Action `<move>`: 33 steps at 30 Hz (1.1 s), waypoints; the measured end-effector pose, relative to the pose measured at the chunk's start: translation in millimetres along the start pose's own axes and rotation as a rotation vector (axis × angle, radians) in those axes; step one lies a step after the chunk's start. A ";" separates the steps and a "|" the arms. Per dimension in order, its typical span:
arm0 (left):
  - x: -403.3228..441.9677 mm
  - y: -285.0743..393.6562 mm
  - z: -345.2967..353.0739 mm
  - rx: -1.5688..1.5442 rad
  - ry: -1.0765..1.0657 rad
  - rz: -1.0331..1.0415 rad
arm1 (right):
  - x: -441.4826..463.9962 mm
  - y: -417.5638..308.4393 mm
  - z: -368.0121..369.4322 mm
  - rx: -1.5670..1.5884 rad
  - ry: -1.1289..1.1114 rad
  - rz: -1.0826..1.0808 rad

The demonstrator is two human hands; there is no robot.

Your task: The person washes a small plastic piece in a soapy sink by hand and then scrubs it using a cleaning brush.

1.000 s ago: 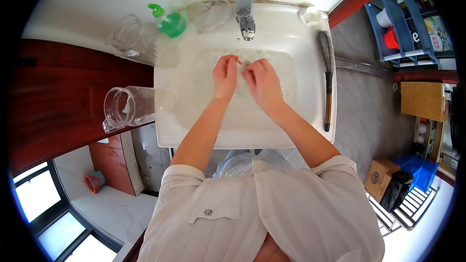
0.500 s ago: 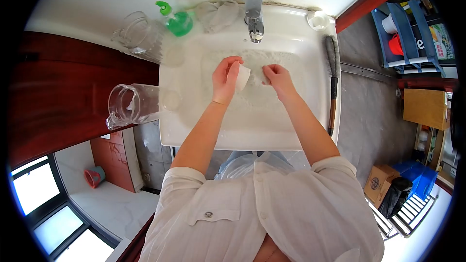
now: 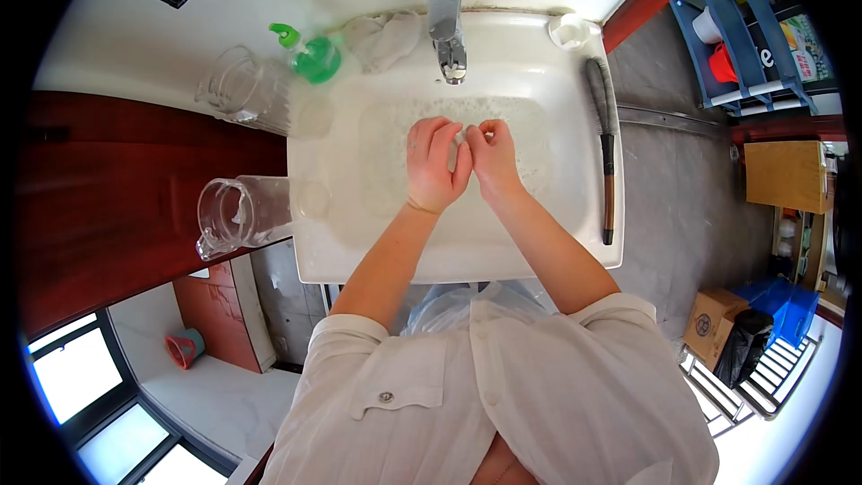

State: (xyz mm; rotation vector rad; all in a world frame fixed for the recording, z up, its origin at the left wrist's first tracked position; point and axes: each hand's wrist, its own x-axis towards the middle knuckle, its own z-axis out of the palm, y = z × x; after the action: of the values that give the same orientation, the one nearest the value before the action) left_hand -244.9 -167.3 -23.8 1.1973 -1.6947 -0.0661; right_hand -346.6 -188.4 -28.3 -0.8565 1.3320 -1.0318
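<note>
Over the soapy water in the white sink (image 3: 359, 251), my two hands are close together. My left hand (image 3: 436, 162) has its fingers curled around a small white item (image 3: 459, 138), mostly hidden between the hands. The fingers of my right hand (image 3: 492, 157) are pinched at the other side of it; whether they hold a separate piece cannot be seen. The chrome faucet (image 3: 446, 27) stands above the basin, beyond my hands.
A green soap bottle (image 3: 316, 60) and a pale cloth (image 3: 386, 39) lie at the back left. Two clear pitchers, one at the front (image 3: 251, 213), stand left. A white cup (image 3: 569, 31) and a long-handled brush (image 3: 606, 153) rest on the right rim.
My hands were together, then parted with a white item showing in my left hand and something small in my right. Now they have come together again. The view has shifted slightly.
</note>
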 end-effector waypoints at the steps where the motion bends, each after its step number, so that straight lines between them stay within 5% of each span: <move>1: 0.5 -0.8 0.0 -0.021 0.029 0.012 | -6.4 -13.7 1.2 0.200 0.027 0.168; 2: 0.2 -1.2 -0.6 -0.022 0.027 0.013 | -12.2 -22.8 1.4 0.398 0.053 0.337; 6: 6.1 -6.2 -9.6 -0.062 0.049 -0.038 | -20.4 -26.4 -3.9 0.464 -0.078 0.229; 8: 5.7 -5.6 -10.4 -0.045 0.040 -0.050 | -22.8 -19.7 -4.4 0.053 -0.200 -0.135; 12: 5.0 2.7 -6.6 0.038 -0.029 0.014 | -18.4 -17.7 0.6 -0.036 -0.154 -0.135; 14: 2.7 2.9 -4.6 0.052 -0.062 0.043 | -12.1 -9.8 2.4 0.178 -0.070 0.053; 18: 3.7 6.3 -3.7 0.019 -0.017 -0.016 | -13.0 -4.6 2.3 0.343 -0.041 0.097; 20: 0.9 15.0 -3.7 0.043 0.049 -0.098 | -16.2 -7.1 4.3 0.320 -0.021 -0.133; 22: -0.8 23.6 -3.9 -0.382 -0.003 -0.856 | -18.3 -13.8 3.9 0.258 -0.016 -0.217; 23: 0.2 24.1 -9.2 -0.381 -0.003 -0.854 | -18.2 -15.9 2.8 0.193 -0.009 -0.304; 25: 13.3 29.3 -28.8 -0.963 -0.190 -1.349 | -16.6 -15.3 -9.4 0.171 -0.083 -0.225; 26: 9.3 25.7 -30.0 -0.961 -0.187 -1.352 | -16.0 -14.5 -15.3 0.149 -0.159 -0.144; 28: -1.1 15.4 -28.9 -0.673 -0.169 -1.007 | -8.9 -13.5 -22.4 0.156 -0.127 -0.120; 33: -4.5 10.5 -27.0 -0.605 -0.169 -1.015 | -22.0 -23.6 -14.4 -0.160 -0.295 -0.306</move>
State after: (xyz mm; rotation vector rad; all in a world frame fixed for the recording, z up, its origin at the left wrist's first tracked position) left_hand -232.0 -146.1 -8.2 1.4563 -0.9148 -1.2258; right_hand -362.2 -174.7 0.2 -1.3109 1.0615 -0.9934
